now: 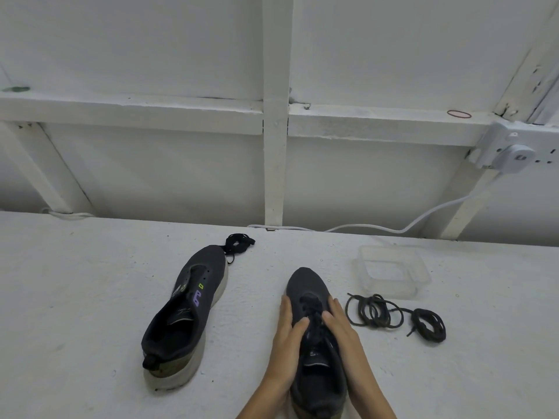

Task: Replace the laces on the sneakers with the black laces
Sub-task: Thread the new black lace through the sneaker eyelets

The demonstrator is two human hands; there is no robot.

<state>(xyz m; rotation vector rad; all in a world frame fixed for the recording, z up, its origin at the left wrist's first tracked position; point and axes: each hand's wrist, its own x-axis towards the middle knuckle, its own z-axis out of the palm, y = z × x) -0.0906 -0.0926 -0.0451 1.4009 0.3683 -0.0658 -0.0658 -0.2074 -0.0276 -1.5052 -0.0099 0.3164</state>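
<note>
landmark: dark grey knit sneaker, laced, at near edge of white painted table, toe pointing away
flanks: left hand holds its left side, right hand its right
left: unlaced dark grey sneaker, apart
behind-left: small black lace bundle, at the unlaced toe
right: loose dark lace coil; tight black lace coil beyond
behind-right: clear rectangular plastic tub

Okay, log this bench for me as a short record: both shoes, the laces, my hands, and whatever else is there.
unlaced sneaker: no lace, lying left of the hands
laced sneaker: between both hands, toe pointing away
left hand: holds its left side, thumb at the laces
right hand: holds its right side, thumb at the laces
lace bundle: by unlaced sneaker's toe
loose laces: right of laced sneaker
clear container: behind loose laces
</note>
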